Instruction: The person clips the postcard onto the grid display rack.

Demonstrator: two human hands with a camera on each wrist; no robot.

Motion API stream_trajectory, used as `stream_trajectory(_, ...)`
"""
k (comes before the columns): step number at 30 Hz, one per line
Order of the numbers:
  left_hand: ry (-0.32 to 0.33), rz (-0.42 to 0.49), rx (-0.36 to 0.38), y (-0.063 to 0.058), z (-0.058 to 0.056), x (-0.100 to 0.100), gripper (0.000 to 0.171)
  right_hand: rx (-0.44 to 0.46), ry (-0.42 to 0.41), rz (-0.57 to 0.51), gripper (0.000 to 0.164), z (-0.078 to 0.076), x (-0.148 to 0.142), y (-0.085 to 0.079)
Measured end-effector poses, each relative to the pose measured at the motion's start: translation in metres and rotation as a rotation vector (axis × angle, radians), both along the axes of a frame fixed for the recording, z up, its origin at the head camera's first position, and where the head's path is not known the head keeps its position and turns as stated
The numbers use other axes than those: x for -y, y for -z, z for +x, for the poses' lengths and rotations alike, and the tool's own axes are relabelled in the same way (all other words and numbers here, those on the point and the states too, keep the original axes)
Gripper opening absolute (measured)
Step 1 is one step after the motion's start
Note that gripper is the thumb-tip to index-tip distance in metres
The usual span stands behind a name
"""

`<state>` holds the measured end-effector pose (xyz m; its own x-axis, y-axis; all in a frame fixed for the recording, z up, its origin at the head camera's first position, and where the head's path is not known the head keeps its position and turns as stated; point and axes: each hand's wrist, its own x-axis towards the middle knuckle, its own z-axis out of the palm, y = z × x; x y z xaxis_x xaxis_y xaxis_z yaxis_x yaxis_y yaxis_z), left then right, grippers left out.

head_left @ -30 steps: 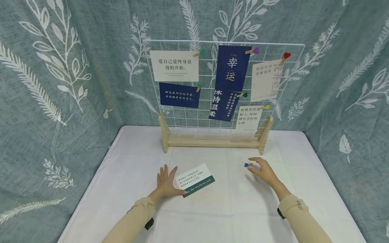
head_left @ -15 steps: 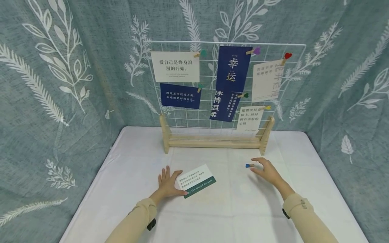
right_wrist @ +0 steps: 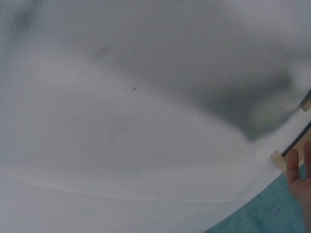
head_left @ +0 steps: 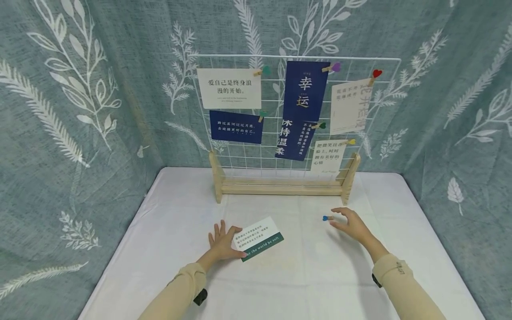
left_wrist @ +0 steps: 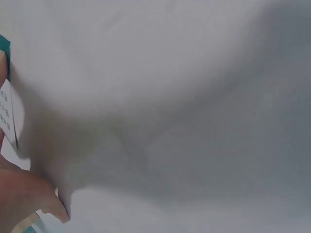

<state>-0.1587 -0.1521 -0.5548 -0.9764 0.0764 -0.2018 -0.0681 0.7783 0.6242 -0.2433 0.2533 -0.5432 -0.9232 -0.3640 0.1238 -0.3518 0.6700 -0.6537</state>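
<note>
A white card with a dark green band [head_left: 259, 238] lies slanted on the white table. My left hand [head_left: 221, 244] touches its left end, thumb on the green corner, index finger by the upper corner, other fingers spread. Part of that card [left_wrist: 6, 109] shows at the edge of the left wrist view, beside my left hand [left_wrist: 24, 194]. A small wooden clip with a blue heart [head_left: 327, 218] lies near my right hand [head_left: 352, 223], its thumb and index finger apart around the clip's wooden end. In the right wrist view, only some fingers of my right hand [right_wrist: 300, 174] appear.
Behind the hands stands a white wire grid [head_left: 276, 166] on a wooden base [head_left: 280, 189]. Several cards hang from it by heart clips, among them a tall blue card [head_left: 306, 89] and a white card [head_left: 230, 88]. Patterned grey-green curtains [head_left: 72, 146] surround the table.
Over the past second, my left index finger has come in to the card's upper left corner. The right hand has shifted very slightly rightward; card and clip lie as before.
</note>
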Motion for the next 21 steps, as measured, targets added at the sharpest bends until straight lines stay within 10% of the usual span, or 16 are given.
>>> stream_trajectory(21, -0.074, -0.039, -0.033, -0.008, 0.003, -0.016, 0.076, -0.030, 0.001, 0.017, 0.042, 0.004, -0.003, 0.004)
